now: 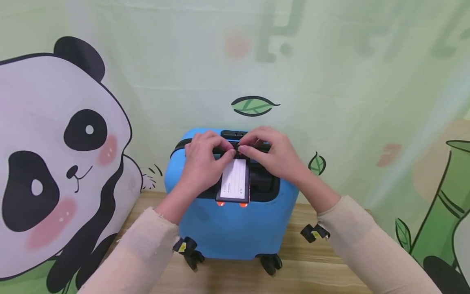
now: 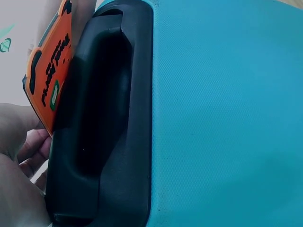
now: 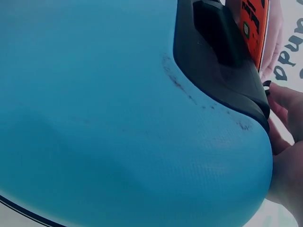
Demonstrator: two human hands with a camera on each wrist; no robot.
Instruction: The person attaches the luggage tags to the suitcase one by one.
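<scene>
A blue suitcase (image 1: 227,232) stands upright with its black handle recess (image 1: 262,181) facing up. Over that recess lies a luggage tag (image 1: 233,179), its lined white card uppermost. The tag's orange side (image 2: 52,71) with black lettering shows in the left wrist view. At the tag's upper end, my left hand (image 1: 205,159) pinches it by the strap between thumb and forefinger. My right hand (image 1: 275,155) meets it there, thumb and fingertips pinching the black strap (image 3: 266,87), seen at the handle's edge in the right wrist view. Fingers hide most of the strap.
A black combination lock (image 1: 233,134) sits on the suitcase's far edge. Black caster wheels (image 1: 271,263) rest on the wood-grain floor (image 1: 312,269). Close behind hangs a pale green backdrop (image 1: 176,53) with a printed panda (image 1: 36,106) at left and bamboo at right.
</scene>
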